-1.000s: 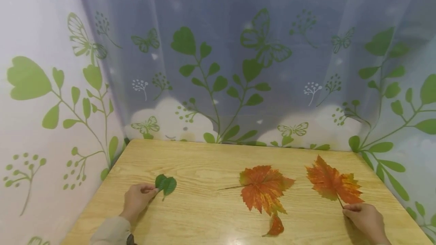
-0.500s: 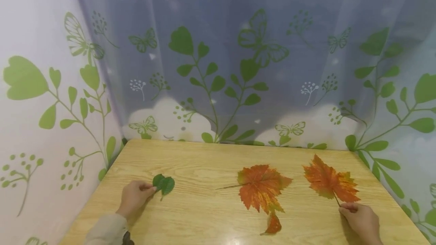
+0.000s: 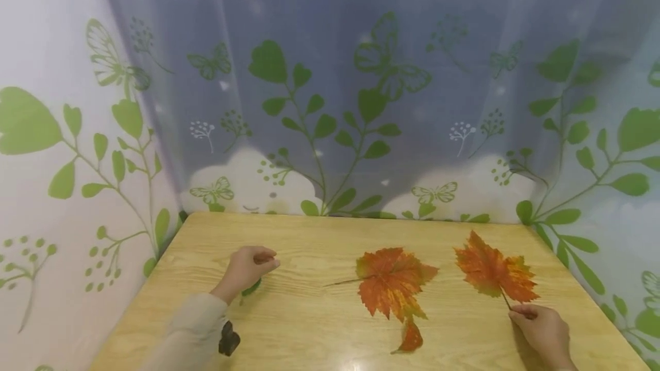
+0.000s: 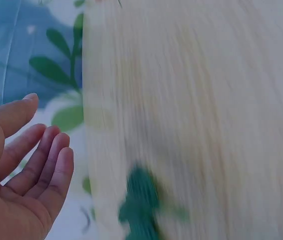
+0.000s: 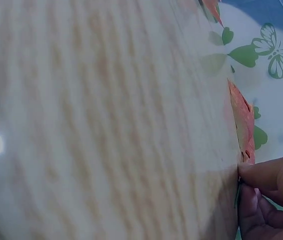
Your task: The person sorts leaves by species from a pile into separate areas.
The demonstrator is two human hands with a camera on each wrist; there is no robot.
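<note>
My left hand [image 3: 246, 271] hovers above the left part of the table with its fingers loosely bent, and a gap shows between thumb and fingertips in the left wrist view. Nothing is in it. Below it lie small green leaves [image 4: 140, 202], blurred in the left wrist view and mostly hidden by the hand in the head view. At the right, my right hand [image 3: 543, 328] pinches the stem of an orange-red maple leaf [image 3: 494, 271] between thumb and fingers. The leaf blade points away from the hand.
Another orange-red maple leaf [image 3: 393, 280] lies at mid-table, its stem pointing left. A small orange leaf [image 3: 411, 338] touches its lower edge. The wooden table [image 3: 299, 325] ends at a patterned curtain [image 3: 340, 102] behind it.
My left hand has let go of the green leaves and moved up and to the right over them. My right hand still pinches the maple leaf's stem. The head view has shifted slightly.
</note>
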